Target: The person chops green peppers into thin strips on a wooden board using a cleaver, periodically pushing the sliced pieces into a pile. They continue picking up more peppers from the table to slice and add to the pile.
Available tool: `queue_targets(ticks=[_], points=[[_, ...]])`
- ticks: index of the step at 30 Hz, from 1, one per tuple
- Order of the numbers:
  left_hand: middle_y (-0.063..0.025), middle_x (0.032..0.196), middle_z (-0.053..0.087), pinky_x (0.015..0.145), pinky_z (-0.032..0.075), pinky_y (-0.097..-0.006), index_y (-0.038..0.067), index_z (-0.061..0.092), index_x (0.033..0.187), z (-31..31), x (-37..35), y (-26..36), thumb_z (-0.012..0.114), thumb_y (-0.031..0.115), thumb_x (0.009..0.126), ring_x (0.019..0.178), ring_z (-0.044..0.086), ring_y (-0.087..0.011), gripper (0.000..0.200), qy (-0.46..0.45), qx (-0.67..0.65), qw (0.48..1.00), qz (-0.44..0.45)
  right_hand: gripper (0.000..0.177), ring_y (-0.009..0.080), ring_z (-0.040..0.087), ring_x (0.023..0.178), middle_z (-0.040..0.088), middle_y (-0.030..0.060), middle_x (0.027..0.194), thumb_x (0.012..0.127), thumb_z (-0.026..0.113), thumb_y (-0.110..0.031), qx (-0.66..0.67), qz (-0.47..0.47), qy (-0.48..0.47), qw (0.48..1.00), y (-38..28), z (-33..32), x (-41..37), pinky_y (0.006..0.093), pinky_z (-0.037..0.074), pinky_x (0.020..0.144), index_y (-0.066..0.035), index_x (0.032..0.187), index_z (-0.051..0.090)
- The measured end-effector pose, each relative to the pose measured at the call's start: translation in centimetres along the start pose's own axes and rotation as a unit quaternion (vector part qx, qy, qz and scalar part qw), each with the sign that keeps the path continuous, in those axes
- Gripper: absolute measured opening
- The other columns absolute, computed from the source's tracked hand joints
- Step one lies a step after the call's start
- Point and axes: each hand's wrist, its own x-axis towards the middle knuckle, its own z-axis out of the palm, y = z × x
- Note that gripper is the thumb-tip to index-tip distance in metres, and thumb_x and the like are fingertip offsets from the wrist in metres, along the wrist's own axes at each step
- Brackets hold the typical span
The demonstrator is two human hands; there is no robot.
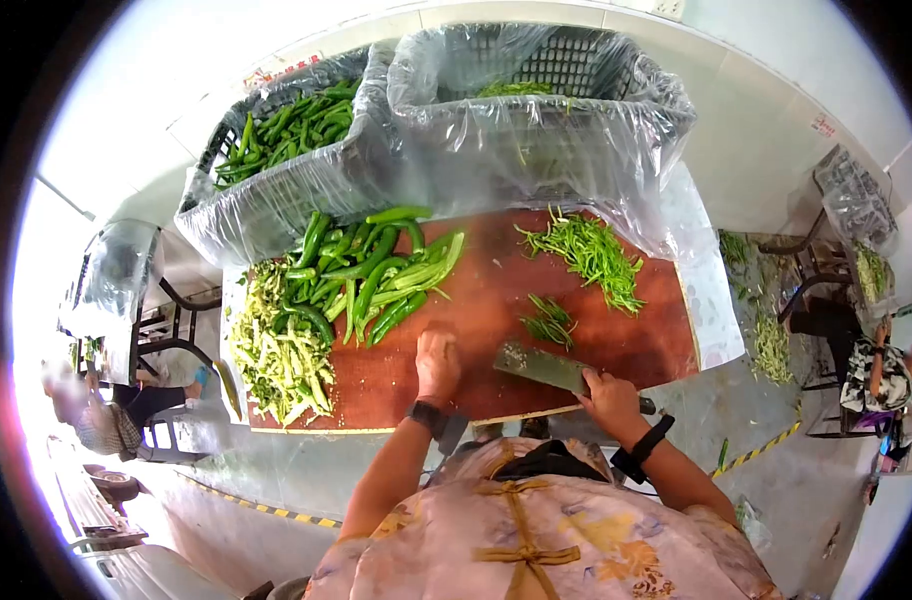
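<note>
My right hand [611,405] grips the dark handle of a cleaver [541,367], its broad blade lying low over the board with small bits stuck near its tip. Just beyond the blade is a small bunch of cut green pepper strips [549,322]. My left hand [438,365] is closed on the red-brown board [496,250], fingers curled; anything inside them is hidden. Whole and split green peppers [361,270] are heaped beyond it to the left. Pale seedy pepper cores [281,365] pile up at the board's left edge, and a larger heap of green strips [591,258] lies at right.
Two plastic-lined crates stand behind the board: a left crate [286,190] with whole green peppers [296,125], and a right crate [536,130] with some shredded green inside. Other people sit at far left [106,420] and far right [871,375]. Scraps [771,345] litter the floor.
</note>
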Motion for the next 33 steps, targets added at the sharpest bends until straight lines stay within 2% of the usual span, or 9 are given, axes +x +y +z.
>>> queue_targets(ticks=[2,6,10,15,17,21,24,30,33], points=[[-0.0135,0.083,0.056,0.073,0.043,-0.0418,0.005,0.056,0.081,-0.3,-0.1,0.1,0.052,0.000,0.075,0.082,0.051,-0.0335,0.009,-0.030,0.002,0.999,0.022,0.040,0.0325,0.060,0.062,0.060,0.0153,0.071,0.075,0.067,-0.031,-0.017,-0.017,0.056,0.998,0.3,0.2,1.6,0.0420,0.049,0.056,-0.004,0.103,0.058],[-0.0130,0.084,0.056,0.073,0.043,-0.0415,0.006,0.056,0.080,-0.3,0.2,0.0,0.054,-0.001,0.072,0.083,0.052,-0.0330,0.010,-0.039,-0.006,0.999,0.015,0.038,0.0323,0.061,0.061,0.061,0.0156,0.071,0.077,0.067,-0.032,-0.038,-0.006,0.086,0.996,1.8,0.6,5.1,0.0414,0.049,0.055,-0.003,0.099,0.059],[-0.0127,0.084,0.056,0.074,0.042,-0.0417,0.006,0.056,0.080,-0.9,0.5,0.1,0.055,-0.002,0.070,0.084,0.052,-0.0331,0.012,-0.052,0.000,0.999,0.010,0.034,0.0324,0.062,0.062,0.061,0.0157,0.067,0.079,0.065,-0.033,-0.041,0.058,0.082,0.994,3.2,-0.7,8.7,0.0422,0.050,0.057,-0.003,0.094,0.060],[-0.0117,0.084,0.056,0.076,0.042,-0.0421,0.006,0.058,0.080,-0.9,0.7,0.6,0.057,-0.001,0.068,0.086,0.052,-0.0323,0.014,-0.051,-0.006,0.999,0.004,0.034,0.0342,0.063,0.069,0.064,0.0185,0.073,0.081,0.061,-0.036,-0.028,0.121,0.109,0.986,4.9,-2.3,11.2,0.0431,0.050,0.061,-0.004,0.092,0.063],[-0.0112,0.084,0.057,0.076,0.042,-0.0420,0.006,0.058,0.080,-0.7,0.8,0.5,0.057,-0.001,0.068,0.087,0.052,-0.0321,0.014,-0.054,-0.001,0.998,0.010,0.038,0.0361,0.063,0.071,0.064,0.0203,0.073,0.080,0.061,-0.039,-0.006,0.161,0.150,0.976,5.2,-3.0,11.8,0.0451,0.050,0.062,-0.003,0.090,0.063],[-0.0102,0.084,0.058,0.075,0.042,-0.0414,0.007,0.059,0.078,-0.6,1.0,0.5,0.056,-0.001,0.067,0.086,0.052,-0.0318,0.013,-0.044,0.020,0.999,0.007,0.035,0.0406,0.061,0.068,0.061,0.0218,0.068,0.082,0.059,-0.033,0.151,0.168,0.216,0.950,6.1,-3.2,12.5,0.0457,0.046,0.059,0.002,0.079,0.062],[-0.0106,0.083,0.058,0.074,0.042,-0.0411,0.007,0.059,0.075,-0.5,1.4,1.0,0.056,-0.001,0.067,0.084,0.053,-0.0321,0.011,-0.036,0.027,0.999,-0.003,0.035,0.0413,0.059,0.066,0.059,0.0238,0.067,0.083,0.059,-0.030,0.206,0.127,0.243,0.939,6.7,-2.6,12.2,0.0453,0.043,0.057,0.004,0.077,0.059],[-0.0107,0.083,0.058,0.073,0.043,-0.0414,0.007,0.059,0.075,-0.5,1.8,1.2,0.056,0.001,0.069,0.084,0.053,-0.0324,0.009,-0.040,0.036,0.998,-0.024,0.033,0.0450,0.056,0.068,0.056,0.0267,0.067,0.085,0.056,-0.026,0.164,0.134,0.148,0.966,5.6,-2.6,9.9,0.0465,0.042,0.058,0.006,0.076,0.056],[-0.0108,0.084,0.058,0.073,0.044,-0.0416,0.008,0.060,0.077,-0.2,1.8,0.8,0.056,0.003,0.070,0.084,0.053,-0.0326,0.009,-0.054,0.042,0.997,-0.037,0.028,0.0453,0.057,0.075,0.059,0.0257,0.075,0.086,0.053,-0.025,0.151,0.125,0.123,0.973,4.5,-2.7,8.6,0.0505,0.044,0.066,0.002,0.081,0.055]])
